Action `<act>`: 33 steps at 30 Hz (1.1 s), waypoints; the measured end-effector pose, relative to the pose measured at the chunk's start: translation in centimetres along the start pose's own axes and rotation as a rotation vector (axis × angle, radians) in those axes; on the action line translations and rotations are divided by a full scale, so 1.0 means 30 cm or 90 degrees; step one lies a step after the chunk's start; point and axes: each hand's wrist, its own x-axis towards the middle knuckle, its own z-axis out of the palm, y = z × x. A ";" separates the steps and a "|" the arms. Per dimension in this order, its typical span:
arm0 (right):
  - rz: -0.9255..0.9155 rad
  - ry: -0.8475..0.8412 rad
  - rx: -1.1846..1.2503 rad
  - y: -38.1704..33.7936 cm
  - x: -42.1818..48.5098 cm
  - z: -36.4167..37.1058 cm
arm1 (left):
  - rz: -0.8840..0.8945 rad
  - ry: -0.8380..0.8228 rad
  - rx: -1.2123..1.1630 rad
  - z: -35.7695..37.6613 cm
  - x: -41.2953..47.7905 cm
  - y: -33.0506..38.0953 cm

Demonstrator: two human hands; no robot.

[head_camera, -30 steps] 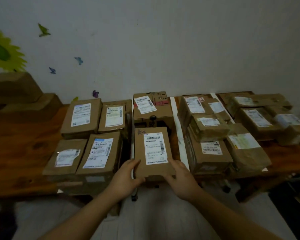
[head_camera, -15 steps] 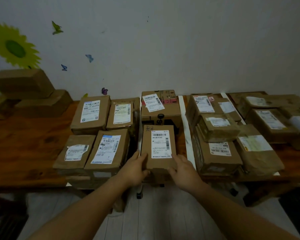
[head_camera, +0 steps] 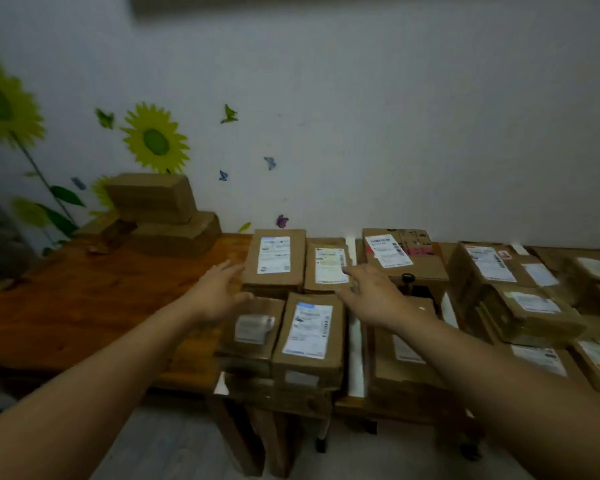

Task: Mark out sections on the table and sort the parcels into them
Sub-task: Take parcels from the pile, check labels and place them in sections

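- Reaching over the table [head_camera: 84,306], the left hand [head_camera: 217,294] and right hand [head_camera: 373,294] had fingers spread and held nothing.
- Four labelled parcels [head_camera: 309,332] sat two by two, running from the table's front edge to its back, between and under the hands; blur hid any contact.
- Beyond a white tape strip [head_camera: 355,341] were two more: a big box [head_camera: 420,268] behind, and a front parcel [head_camera: 392,368] partly hidden under the right forearm.
- The right-hand pile [head_camera: 527,306] was blurred and cut off, so uncountable.
- Two plain boxes [head_camera: 153,195] were stacked at the back left corner.
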 end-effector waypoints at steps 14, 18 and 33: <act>-0.118 -0.087 -0.032 -0.791 0.463 0.359 | -0.195 0.025 -0.074 -0.499 0.138 -0.900; -0.130 -0.089 -0.044 -0.896 0.657 0.412 | -0.237 0.052 -0.124 -0.566 0.262 -1.031; -0.072 -0.095 0.026 -1.178 1.494 0.617 | -0.186 0.076 -0.132 -0.881 0.987 -1.341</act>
